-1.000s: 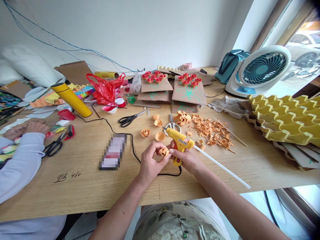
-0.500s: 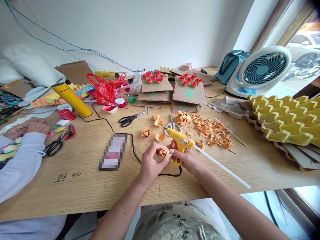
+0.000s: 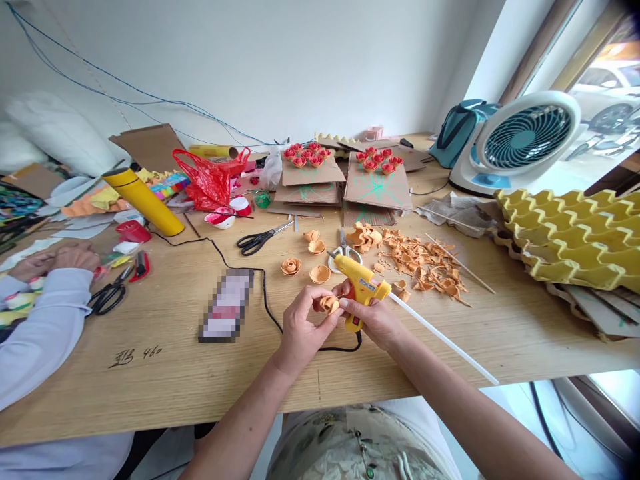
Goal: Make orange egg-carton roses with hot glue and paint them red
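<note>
Between the fingers of my left hand (image 3: 304,325) is a small orange paper flower (image 3: 329,305). My right hand (image 3: 376,320) is wrapped round a yellow glue gun (image 3: 361,280), its nozzle tilted up and away to the left. The right thumb touches the flower's edge. A long white glue stick (image 3: 445,339) juts from the gun's back end. Just beyond my hands lie a finished-looking orange rose (image 3: 291,267) and several orange cups (image 3: 320,274). White-handled scissors (image 3: 345,257) rest partly behind the gun's nozzle.
Orange scraps (image 3: 425,263) and a thin stick (image 3: 460,263) lie to the right. Black scissors (image 3: 263,238) and a blurred phone (image 3: 227,305) are left. Red flowers (image 3: 379,160) stand on cardboard at the back. Yellow egg trays (image 3: 575,240) and a fan (image 3: 527,140) stand right. Another person's sleeve (image 3: 50,333) is far left.
My hands, the flower and the glue gun stay almost where they were. The glue gun's tilt shifts very slightly, and the view moves a little.
</note>
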`<state>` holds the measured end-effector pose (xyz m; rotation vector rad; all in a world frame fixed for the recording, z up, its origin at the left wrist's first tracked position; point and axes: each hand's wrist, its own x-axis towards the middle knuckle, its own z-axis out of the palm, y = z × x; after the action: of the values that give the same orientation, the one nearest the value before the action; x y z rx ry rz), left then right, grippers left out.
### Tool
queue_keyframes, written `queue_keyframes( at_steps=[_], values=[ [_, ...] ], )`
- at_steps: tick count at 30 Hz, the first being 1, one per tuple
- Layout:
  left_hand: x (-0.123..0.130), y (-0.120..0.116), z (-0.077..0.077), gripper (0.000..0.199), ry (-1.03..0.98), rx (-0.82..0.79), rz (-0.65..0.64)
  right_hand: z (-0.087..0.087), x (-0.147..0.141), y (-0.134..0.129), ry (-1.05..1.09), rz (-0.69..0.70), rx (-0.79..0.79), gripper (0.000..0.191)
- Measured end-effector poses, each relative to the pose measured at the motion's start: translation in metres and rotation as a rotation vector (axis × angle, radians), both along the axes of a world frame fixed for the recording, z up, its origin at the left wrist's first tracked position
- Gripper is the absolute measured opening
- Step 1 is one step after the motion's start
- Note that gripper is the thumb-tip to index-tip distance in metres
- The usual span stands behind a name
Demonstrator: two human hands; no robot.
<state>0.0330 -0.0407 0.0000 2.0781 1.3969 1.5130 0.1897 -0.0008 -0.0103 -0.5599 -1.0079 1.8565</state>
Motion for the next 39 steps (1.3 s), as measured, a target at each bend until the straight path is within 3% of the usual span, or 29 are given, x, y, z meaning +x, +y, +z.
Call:
queue_keyframes(
  at_steps=[12, 39],
  values=[
    [-0.0020, 0.0000, -0.0037, 0.014, -0.030, -0.072, -0.003, 0.0003, 0.0009, -0.0005, -0.028, -0.005, 0.069, 0.031],
    [-0.0005, -0.0004, 0.0039, 0.016, -0.004, 0.080, -0.032, -0.0094, 0.0031, 0.0011, -0.068, -0.036, 0.167, 0.028]
  ],
)
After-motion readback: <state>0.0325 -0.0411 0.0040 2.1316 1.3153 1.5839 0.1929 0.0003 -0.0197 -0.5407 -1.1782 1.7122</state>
